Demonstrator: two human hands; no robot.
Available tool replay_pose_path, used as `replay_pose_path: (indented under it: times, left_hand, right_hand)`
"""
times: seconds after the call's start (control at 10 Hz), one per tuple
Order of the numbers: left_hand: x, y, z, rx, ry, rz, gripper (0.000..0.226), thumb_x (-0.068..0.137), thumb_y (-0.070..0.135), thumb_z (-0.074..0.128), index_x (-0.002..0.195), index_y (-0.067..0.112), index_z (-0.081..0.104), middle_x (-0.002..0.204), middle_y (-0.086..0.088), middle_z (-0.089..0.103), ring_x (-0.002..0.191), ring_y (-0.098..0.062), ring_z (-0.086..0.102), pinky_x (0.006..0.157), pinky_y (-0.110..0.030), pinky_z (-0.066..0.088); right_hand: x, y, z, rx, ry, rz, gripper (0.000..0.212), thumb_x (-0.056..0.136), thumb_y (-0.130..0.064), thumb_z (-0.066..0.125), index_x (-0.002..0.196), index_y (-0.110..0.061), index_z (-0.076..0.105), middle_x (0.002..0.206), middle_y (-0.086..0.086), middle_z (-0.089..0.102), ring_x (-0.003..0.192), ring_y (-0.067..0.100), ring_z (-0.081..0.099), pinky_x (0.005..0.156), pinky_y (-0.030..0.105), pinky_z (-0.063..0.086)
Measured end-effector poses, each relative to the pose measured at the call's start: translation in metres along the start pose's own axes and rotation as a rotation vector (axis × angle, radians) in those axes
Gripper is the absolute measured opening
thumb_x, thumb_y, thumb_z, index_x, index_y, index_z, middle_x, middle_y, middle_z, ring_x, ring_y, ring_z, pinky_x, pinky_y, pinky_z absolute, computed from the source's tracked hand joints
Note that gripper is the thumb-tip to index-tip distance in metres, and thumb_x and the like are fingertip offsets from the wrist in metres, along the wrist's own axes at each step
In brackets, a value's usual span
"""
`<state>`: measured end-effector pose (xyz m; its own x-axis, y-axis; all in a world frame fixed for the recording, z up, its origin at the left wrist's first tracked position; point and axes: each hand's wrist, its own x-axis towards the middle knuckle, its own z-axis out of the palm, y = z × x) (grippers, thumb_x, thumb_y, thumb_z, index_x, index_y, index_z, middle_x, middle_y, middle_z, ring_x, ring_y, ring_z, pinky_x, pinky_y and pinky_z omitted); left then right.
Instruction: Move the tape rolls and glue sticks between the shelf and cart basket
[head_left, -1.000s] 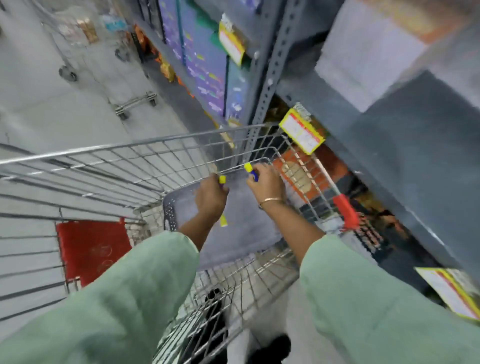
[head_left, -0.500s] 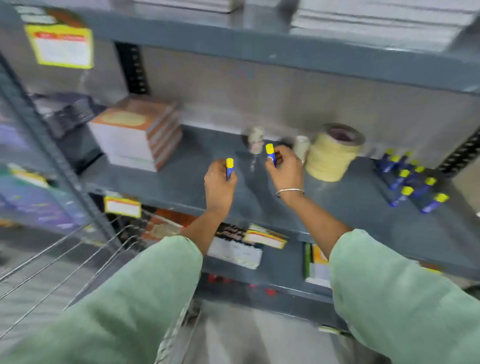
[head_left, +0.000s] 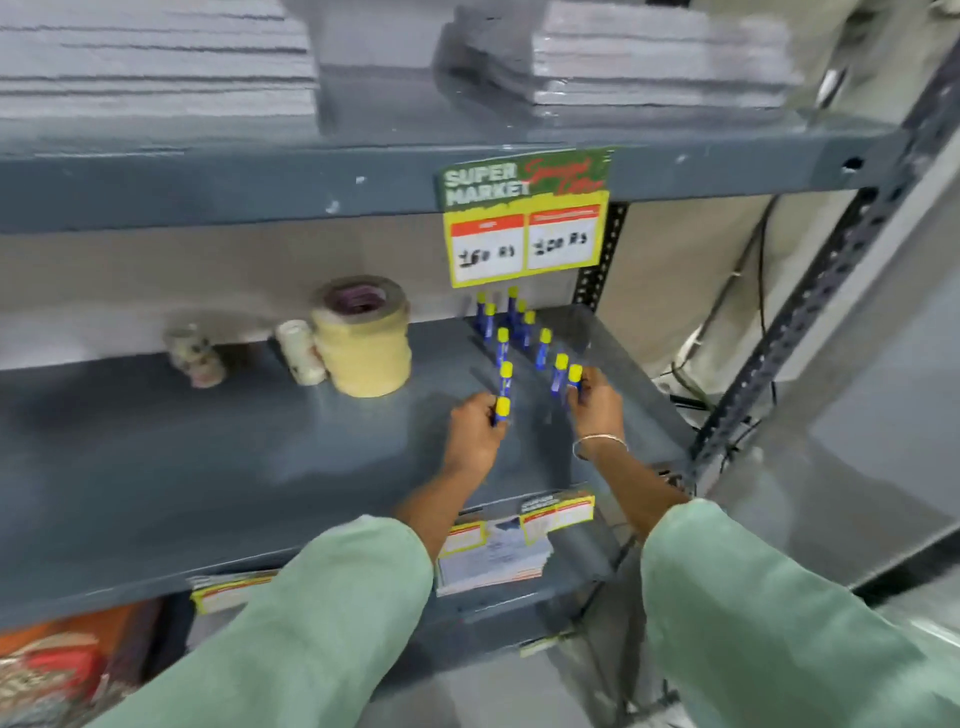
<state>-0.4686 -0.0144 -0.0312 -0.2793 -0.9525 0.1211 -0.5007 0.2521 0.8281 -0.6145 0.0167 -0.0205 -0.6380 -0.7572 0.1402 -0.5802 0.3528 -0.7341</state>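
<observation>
Shifting right, hands reaching glue sticks

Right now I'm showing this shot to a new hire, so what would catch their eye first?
Probably the two hands at the middle shelf, the left hand and right hand each gripping a yellow-capped blue glue stick beside two rows of standing glue sticks. Next, the big tape stack to their left, and the yellow price sign hanging from the shelf above.

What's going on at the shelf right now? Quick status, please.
Left hand and right hand each grip a blue glue stick with yellow cap. Both at the upright glue-stick row on grey metal shelf. Nothing blocking.
</observation>
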Motion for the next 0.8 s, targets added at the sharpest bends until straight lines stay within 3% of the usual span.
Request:
replay_pose_path:
  times: [0.2, 0.4, 0.7, 0.8]
  left_hand:
    - [-0.005, 0.005, 0.045, -0.027, -0.047, -0.025, 0.017, 0.081, 0.0, 0.062, 0.072, 0.007, 0.049, 0.071, -0.025, 0.059, 0.064, -0.023, 0.047, 0.057, -0.025, 0.029]
    - [-0.001, -0.004, 0.054, -0.003, -0.007, -0.023, 0.007, 0.082, 0.001, 0.06, 0.085, 0.0, 0.054, 0.081, -0.025, 0.066, 0.074, -0.035, 0.062, 0.068, -0.042, 0.05]
    - [-0.001, -0.016, 0.054, -0.035, -0.021, -0.023, 0.012, 0.081, 0.0, 0.062, 0.092, 0.002, 0.057, 0.087, -0.022, 0.067, 0.08, -0.036, 0.065, 0.075, -0.045, 0.056]
    - [-0.002, -0.021, 0.052, -0.117, 0.006, -0.025, 0.03, 0.076, 0.001, 0.068, 0.104, 0.004, 0.056, 0.098, -0.021, 0.063, 0.09, -0.035, 0.063, 0.086, -0.047, 0.053]
  right_hand:
    - [-0.006, 0.036, 0.001, -0.03, -0.007, 0.006, 0.015, 0.092, 0.0, 0.047, 0.1, 0.01, 0.055, 0.1, 0.036, 0.063, 0.098, 0.051, 0.057, 0.07, 0.048, 0.04]
    - [-0.001, 0.039, 0.01, -0.064, -0.024, 0.033, 0.017, 0.093, -0.005, 0.049, 0.102, 0.009, 0.053, 0.102, 0.034, 0.064, 0.099, 0.05, 0.056, 0.077, 0.048, 0.043]
    - [-0.005, 0.037, 0.018, -0.004, -0.054, 0.058, 0.022, 0.086, -0.002, 0.058, 0.107, 0.005, 0.055, 0.105, 0.03, 0.067, 0.103, 0.046, 0.06, 0.084, 0.046, 0.049]
    - [-0.011, 0.037, 0.014, 0.17, 0.062, 0.087, 0.042, 0.084, -0.012, 0.066, 0.12, 0.001, 0.05, 0.114, 0.024, 0.066, 0.109, 0.038, 0.06, 0.092, 0.044, 0.048]
